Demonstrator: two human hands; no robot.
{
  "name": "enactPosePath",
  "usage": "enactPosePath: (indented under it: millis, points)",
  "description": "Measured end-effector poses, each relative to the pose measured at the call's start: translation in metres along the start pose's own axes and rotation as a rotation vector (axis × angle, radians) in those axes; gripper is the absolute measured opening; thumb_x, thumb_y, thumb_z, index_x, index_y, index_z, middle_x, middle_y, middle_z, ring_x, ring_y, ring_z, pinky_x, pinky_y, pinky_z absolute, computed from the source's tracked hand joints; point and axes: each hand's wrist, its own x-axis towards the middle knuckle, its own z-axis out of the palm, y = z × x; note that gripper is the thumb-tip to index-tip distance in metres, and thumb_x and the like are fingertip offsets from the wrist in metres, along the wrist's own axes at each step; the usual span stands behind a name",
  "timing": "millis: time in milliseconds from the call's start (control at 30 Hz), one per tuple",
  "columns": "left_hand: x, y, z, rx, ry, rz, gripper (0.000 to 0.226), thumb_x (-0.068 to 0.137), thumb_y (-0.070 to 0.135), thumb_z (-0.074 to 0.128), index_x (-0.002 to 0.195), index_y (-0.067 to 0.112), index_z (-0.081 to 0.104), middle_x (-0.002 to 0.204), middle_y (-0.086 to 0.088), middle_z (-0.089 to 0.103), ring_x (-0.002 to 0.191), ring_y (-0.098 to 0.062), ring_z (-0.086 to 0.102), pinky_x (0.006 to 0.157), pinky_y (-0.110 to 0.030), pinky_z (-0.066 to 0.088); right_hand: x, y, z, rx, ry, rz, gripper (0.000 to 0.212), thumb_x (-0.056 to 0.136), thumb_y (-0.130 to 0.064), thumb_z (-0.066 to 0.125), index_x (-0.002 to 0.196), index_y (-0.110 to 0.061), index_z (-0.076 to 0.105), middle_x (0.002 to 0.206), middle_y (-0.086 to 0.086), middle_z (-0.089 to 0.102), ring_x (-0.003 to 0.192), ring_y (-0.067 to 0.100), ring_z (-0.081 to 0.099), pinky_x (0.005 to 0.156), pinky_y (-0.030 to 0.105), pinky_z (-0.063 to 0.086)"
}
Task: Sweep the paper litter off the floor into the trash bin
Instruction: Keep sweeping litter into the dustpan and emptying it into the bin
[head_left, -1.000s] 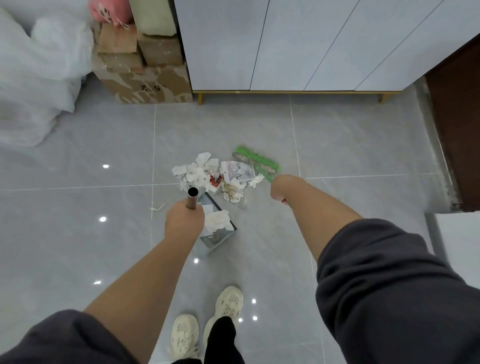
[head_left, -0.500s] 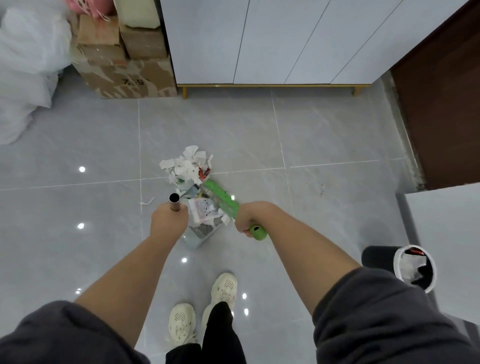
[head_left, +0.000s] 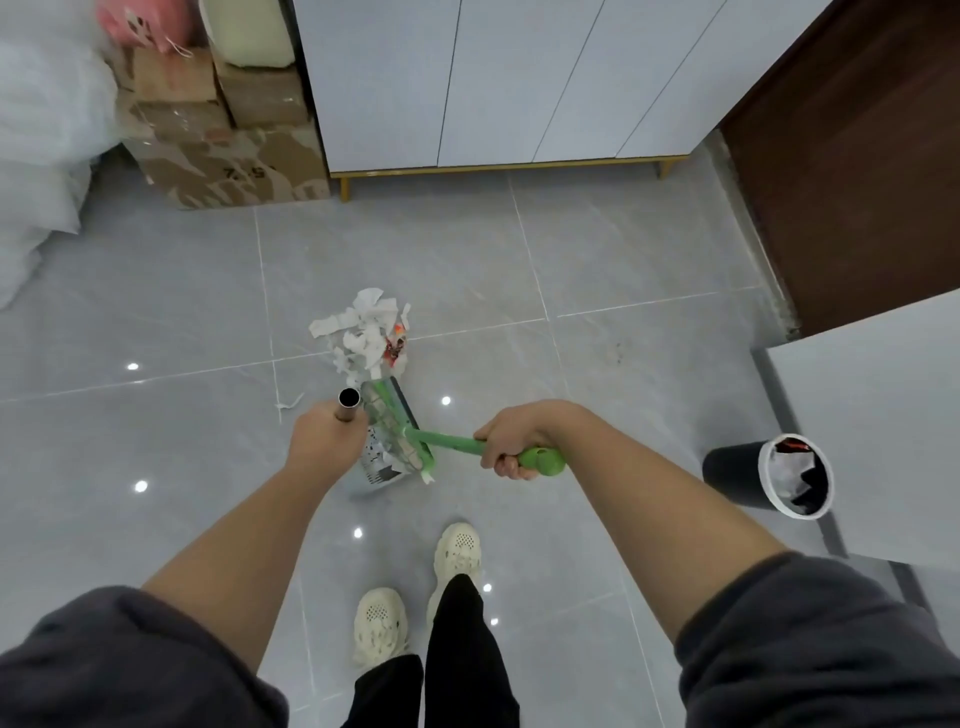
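Observation:
A heap of torn white paper litter (head_left: 366, 332) with a red scrap lies on the grey tile floor in front of me. My left hand (head_left: 324, 441) grips the metal tube handle (head_left: 348, 405) of a grey dustpan (head_left: 387, 470), which holds some printed paper. My right hand (head_left: 511, 444) grips the green handle of a small brush (head_left: 415, 439), whose head lies inside the dustpan. A black trash bin (head_left: 737, 475) with a white liner stands at the right, with rubbish in it.
White cabinets on gold legs (head_left: 498, 83) line the far wall. Cardboard boxes (head_left: 228, 161) and white sacks (head_left: 41, 145) fill the far left. A brown door (head_left: 857, 156) and a white surface (head_left: 883, 431) stand at the right. My feet (head_left: 415, 587) are below the dustpan.
The brush swept from beyond the heap back into the dustpan, dragging printed paper in with it. My right hand drew back toward me and to the right. The trash bin came into view.

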Motion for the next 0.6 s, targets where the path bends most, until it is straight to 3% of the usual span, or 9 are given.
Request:
enactPosePath:
  millis: [200,400,600]
  points:
    - [-0.030,0.002,-0.030,0.024,-0.025,0.062,0.029,0.086,0.021,0.049,0.083,-0.004,0.064,0.081,-0.028,0.070,0.066,-0.031,0.059,0.077,-0.049,0.055,-0.033,0.014,0.021,0.228,-0.055,0.049,0.052,0.098,-0.004,0.039,0.147,-0.008,0.026,0.043,-0.002,0.040,0.029,0.006,0.035,0.033,0.012,0.033]
    - [-0.069,0.035,-0.041,0.074,-0.098,0.112,0.030,0.082,0.022,0.045,0.083,-0.003,0.062,0.081,-0.027,0.071,0.069,-0.034,0.066,0.079,-0.051,0.057,-0.081,0.028,0.036,0.285,-0.041,0.091,0.044,0.100,-0.010,0.035,0.143,-0.017,0.029,0.039,-0.001,0.043,0.025,0.006,0.037,0.032,0.010,0.034]
    - [-0.115,0.094,-0.023,0.136,-0.166,0.218,0.030,0.087,0.022,0.045,0.083,0.000,0.064,0.083,-0.026,0.072,0.082,-0.040,0.072,0.082,-0.050,0.059,-0.142,0.073,0.038,0.358,0.048,0.086,0.053,0.100,-0.012,0.035,0.151,-0.015,0.019,0.039,-0.001,0.046,0.025,0.006,0.038,0.031,0.009,0.033]
